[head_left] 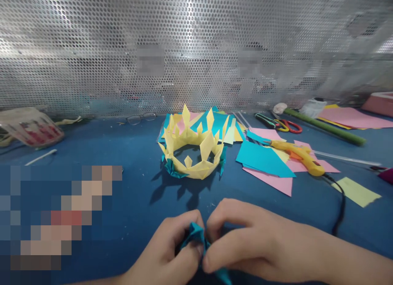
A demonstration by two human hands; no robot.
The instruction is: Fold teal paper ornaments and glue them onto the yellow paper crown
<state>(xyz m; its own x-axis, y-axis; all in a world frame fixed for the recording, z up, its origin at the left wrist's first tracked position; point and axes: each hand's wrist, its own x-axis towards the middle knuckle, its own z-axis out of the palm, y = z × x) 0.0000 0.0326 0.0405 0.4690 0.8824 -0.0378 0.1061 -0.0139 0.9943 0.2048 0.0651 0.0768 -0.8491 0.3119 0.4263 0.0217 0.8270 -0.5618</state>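
Observation:
Close in front of me, at the bottom of the head view, my left hand (176, 248) is closed on a folded piece of blue paper (196, 232). My right hand (248, 236) pinches the same paper from the other side, thumb and forefinger pressed together. One end of the paper sticks out below the right fingers; much of it is hidden by the hands. Beyond them stands a pale yellow paper crown (201, 167) with upright points. Blue folded pieces (174, 169) sit on its lower outside. Neither hand touches the crown.
A yellow glue gun (299, 154) with a black cord lies right of the crown on coloured paper (264, 159). Behind are scissors (290, 126), glasses (141, 118) and a green stick (325, 126). A plastic tub (33, 127) stands left. Perforated metal (190, 43) bounds the back. A blurred-out area covers the lower left.

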